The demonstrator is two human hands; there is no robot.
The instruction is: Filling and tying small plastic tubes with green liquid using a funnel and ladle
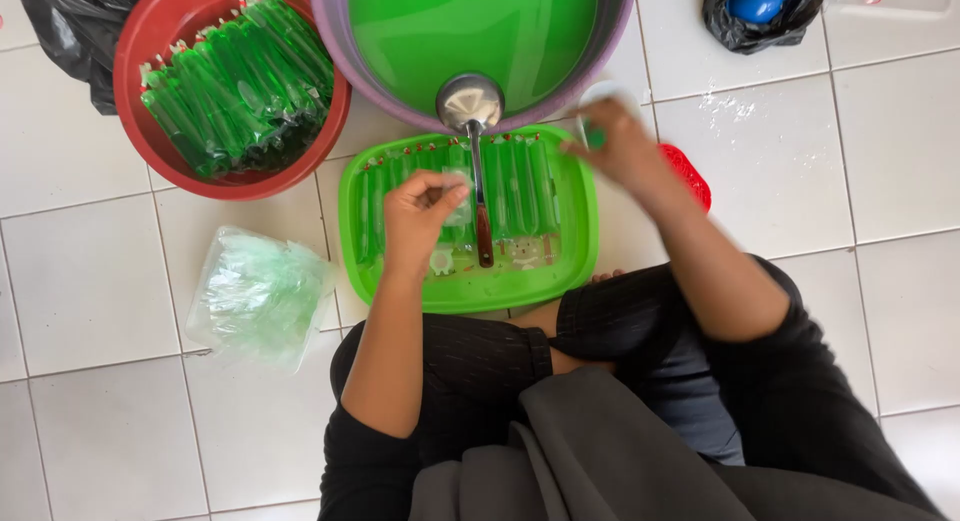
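Note:
I sit on a tiled floor with a green tray [575,266] before my knees. Several filled green tube bags [520,181] lie in a row on it. My left hand [420,216] hovers over the tray and pinches a small clear plastic bag [458,206]. My right hand [620,146], blurred, is at the tray's far right corner and holds a small green and white object that I cannot make out. A metal ladle [470,106] rests with its bowl on the rim of a large purple basin [625,31] of green liquid and its handle on the tray.
A red bowl [135,56] at the far left is heaped with filled green tube bags. A clear packet of empty bags [255,296] lies left of the tray. A red object [692,176] peeks out behind my right wrist. Black bags sit at both far corners.

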